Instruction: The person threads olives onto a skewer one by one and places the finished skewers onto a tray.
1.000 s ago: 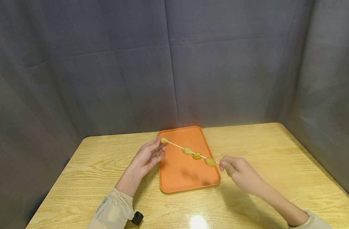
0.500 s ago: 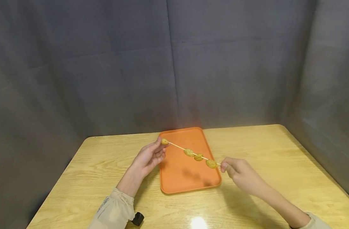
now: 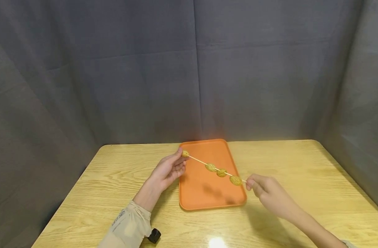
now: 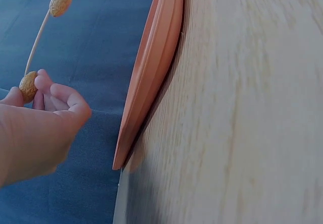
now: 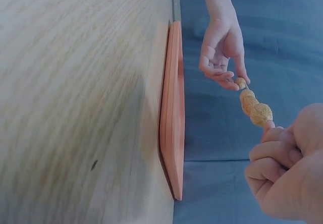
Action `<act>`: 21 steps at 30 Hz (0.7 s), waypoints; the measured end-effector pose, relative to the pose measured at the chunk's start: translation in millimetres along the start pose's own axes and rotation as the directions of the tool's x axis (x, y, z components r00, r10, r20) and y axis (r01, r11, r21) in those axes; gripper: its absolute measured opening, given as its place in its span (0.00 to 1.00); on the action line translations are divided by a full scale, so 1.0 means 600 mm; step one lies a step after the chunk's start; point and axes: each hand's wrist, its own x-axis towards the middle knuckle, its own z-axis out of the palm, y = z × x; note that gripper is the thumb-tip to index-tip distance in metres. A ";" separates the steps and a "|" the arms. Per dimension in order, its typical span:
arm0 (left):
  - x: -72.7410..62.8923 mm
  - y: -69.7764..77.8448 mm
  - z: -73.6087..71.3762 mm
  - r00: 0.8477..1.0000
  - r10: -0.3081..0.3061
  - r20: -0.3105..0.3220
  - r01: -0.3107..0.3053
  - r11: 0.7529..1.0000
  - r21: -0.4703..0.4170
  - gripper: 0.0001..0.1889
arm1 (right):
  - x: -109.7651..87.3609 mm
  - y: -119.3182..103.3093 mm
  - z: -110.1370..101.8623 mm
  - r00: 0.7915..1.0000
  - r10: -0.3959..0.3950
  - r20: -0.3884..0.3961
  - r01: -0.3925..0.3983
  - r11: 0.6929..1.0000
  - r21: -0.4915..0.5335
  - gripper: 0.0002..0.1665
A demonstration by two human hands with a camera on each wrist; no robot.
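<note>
A thin wooden skewer carrying several yellow-brown oval food pieces is held in the air, slanting down to the right above an orange tray. My left hand pinches the oval piece at the far end between thumb and fingers. At the skewer's other end, my right hand grips the stick just beyond the last piece. Bare stick shows between the end piece and the other pieces, which sit closer together toward the right. The right fingers hide that tip of the stick.
The tray lies on a light wooden table, its far end near the back edge. Grey cloth hangs behind and at both sides. By the left sleeve is a small black object. Shadows of the skewer fall on the tray.
The whole head view has shifted, so everything sits slightly further right in it. Both hands and the skewer keep about the same place over the tray, with the same holds.
</note>
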 end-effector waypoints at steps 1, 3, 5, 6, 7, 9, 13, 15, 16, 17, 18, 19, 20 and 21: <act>-0.001 0.000 0.000 1.000 -0.001 0.004 0.001 1.000 0.000 0.14 | 0.000 0.001 0.000 1.000 0.001 -0.001 -0.001 1.000 0.000 0.17; -0.001 0.001 0.001 1.000 -0.003 0.012 0.003 1.000 -0.001 0.14 | 0.000 0.001 0.000 1.000 0.001 -0.008 -0.001 1.000 -0.003 0.17; -0.001 0.001 0.000 1.000 -0.009 0.018 0.009 1.000 -0.002 0.14 | 0.001 0.001 0.000 1.000 -0.001 -0.014 0.001 1.000 -0.004 0.17; 0.000 0.001 0.000 1.000 -0.010 0.020 0.010 1.000 -0.001 0.14 | 0.001 0.001 -0.001 1.000 0.000 -0.018 0.000 1.000 -0.005 0.17; 0.000 0.001 0.000 1.000 -0.011 0.021 0.011 1.000 0.000 0.14 | 0.002 0.001 -0.001 1.000 -0.001 -0.020 0.001 1.000 -0.006 0.17; 0.002 0.000 0.000 1.000 -0.012 0.021 0.012 1.000 0.000 0.14 | 0.002 0.000 -0.002 1.000 0.000 -0.020 0.000 1.000 -0.011 0.17; 0.004 -0.001 0.001 1.000 -0.003 0.015 0.002 1.000 0.012 0.14 | 0.001 -0.002 -0.002 1.000 0.015 -0.012 -0.015 1.000 -0.012 0.16; 0.005 -0.002 0.001 1.000 0.004 0.013 -0.005 1.000 0.029 0.14 | 0.001 -0.003 -0.002 1.000 0.023 -0.006 -0.023 1.000 -0.010 0.16; 0.005 -0.002 0.001 1.000 0.006 0.011 -0.007 0.999 0.037 0.14 | 0.001 -0.003 -0.002 1.000 0.026 -0.003 -0.026 1.000 -0.010 0.16; 0.005 -0.002 0.000 1.000 0.007 0.008 -0.007 0.999 0.040 0.14 | 0.001 -0.003 -0.002 1.000 0.029 0.000 -0.029 1.000 -0.009 0.16; 0.005 -0.002 0.000 1.000 0.011 0.004 -0.011 0.999 0.046 0.13 | 0.001 -0.003 -0.001 1.000 0.031 0.005 -0.031 1.000 -0.005 0.16; 0.004 -0.002 0.000 1.000 0.016 0.003 -0.016 0.999 0.051 0.13 | 0.002 -0.003 -0.001 0.999 0.032 0.012 -0.032 0.999 -0.003 0.16; 0.004 -0.001 0.000 1.000 0.023 0.000 -0.023 0.998 0.060 0.13 | 0.002 -0.003 -0.001 0.999 0.032 0.018 -0.032 0.999 -0.003 0.16; 0.004 -0.001 0.000 1.000 0.030 -0.003 -0.030 0.997 0.067 0.12 | 0.003 -0.003 -0.001 0.999 0.032 0.025 -0.032 0.999 -0.004 0.16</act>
